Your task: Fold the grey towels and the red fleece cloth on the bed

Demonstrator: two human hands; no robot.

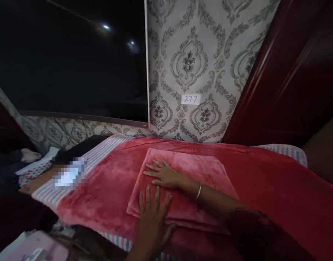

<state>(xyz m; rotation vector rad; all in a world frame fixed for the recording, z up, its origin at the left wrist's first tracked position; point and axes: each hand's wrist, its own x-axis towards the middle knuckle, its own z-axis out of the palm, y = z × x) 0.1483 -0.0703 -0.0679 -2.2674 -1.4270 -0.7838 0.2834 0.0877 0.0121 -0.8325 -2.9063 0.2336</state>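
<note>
A folded pink fleece cloth (199, 170) lies on a red blanket (264, 174) that covers a striped surface. My right hand (162, 173), with a bangle at the wrist, lies flat on the folded cloth, fingers spread and pointing left. My left hand (152, 214) rests flat on the cloth's near left corner, fingers stretched away from me. Neither hand holds anything.
A striped sheet (101, 154) shows under the blanket at the left. A dark television screen (71, 61) hangs on patterned wallpaper (193, 61) bearing a small label "277" (190, 98). A dark red wardrobe (291, 72) stands at the right. Heaped clothes (25, 163) lie at the left.
</note>
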